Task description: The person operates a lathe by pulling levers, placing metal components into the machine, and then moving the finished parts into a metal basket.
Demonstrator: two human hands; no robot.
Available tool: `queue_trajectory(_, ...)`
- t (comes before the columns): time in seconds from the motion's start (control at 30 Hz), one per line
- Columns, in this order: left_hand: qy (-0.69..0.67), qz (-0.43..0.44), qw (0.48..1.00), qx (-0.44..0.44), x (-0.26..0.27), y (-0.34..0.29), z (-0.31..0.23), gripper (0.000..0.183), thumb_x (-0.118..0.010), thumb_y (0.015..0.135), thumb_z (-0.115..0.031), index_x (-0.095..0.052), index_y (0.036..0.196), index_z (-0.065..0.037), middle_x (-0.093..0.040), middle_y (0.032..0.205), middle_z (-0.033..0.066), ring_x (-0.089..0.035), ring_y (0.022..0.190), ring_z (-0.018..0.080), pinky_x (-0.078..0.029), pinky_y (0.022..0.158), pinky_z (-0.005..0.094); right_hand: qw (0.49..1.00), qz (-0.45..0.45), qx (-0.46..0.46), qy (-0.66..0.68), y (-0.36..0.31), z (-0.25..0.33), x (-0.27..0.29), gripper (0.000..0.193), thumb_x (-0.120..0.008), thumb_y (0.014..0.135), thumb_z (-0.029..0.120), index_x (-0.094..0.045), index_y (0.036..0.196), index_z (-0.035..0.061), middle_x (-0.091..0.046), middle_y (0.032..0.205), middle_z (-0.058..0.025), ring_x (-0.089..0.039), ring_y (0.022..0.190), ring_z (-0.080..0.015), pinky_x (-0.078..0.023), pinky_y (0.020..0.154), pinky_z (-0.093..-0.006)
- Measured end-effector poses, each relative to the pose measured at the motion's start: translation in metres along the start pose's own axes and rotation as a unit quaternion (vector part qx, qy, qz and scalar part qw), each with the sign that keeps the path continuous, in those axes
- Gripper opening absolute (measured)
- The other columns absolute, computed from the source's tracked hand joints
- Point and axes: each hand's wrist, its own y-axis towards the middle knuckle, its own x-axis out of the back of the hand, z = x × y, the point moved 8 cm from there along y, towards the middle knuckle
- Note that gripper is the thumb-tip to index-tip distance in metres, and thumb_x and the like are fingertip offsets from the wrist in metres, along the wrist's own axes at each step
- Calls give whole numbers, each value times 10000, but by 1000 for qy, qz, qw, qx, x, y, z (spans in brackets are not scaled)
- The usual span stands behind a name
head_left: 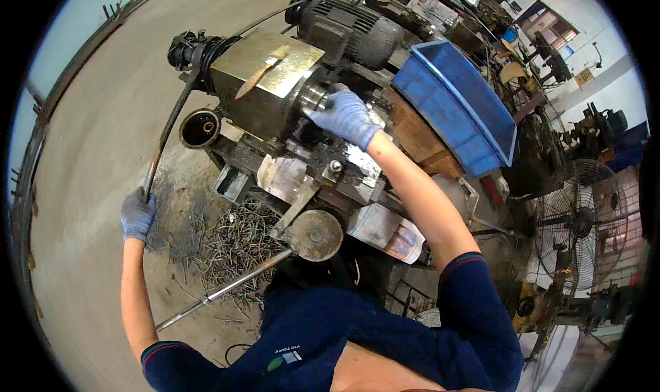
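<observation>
My left hand [139,215], in a grey-blue work glove, is wrapped round the lower end of a long dark lever [170,127]. The lever slants up to the far-left end of a small lathe [256,109]. At the lathe's spindle, my right hand [349,119], gloved alike, has its fingers closed about the end of a shiny round metal part [313,98]. The glove hides part of it, so what lies inside the grasp does not fully show. A flat brush [263,70] with a wooden handle rests on the lathe's metal top.
An electric motor [354,31] sits behind the lathe. To its right stands a blue plastic bin [457,103]. Curled metal shavings [240,248] cover the floor below. A round handwheel [315,235] and a long bar [227,289] are near my body. A fan [581,224] stands at right.
</observation>
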Motion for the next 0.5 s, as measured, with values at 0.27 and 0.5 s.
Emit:
queue_trajectory(0.27,206,-66,975,-48,11,94,108,157,-528,793,-170,-589,905,-79,-620,791,142,-610,722,333,-486,627,449,999,-23,-3,-26,2,1,0,368,-674,713,409,-686,852,68,-658,888,-145,-603,908,-278,-469,830,-336)
queue_trajectory(0.5,1,-120,993,1,4,105,84,265,-532,832,-242,-607,1035,-89,-642,879,160,-621,795,336,-490,690,439,990,-74,52,110,-8,-12,2,386,-689,711,398,-671,861,44,-620,990,-174,-617,842,-323,-485,796,-349)
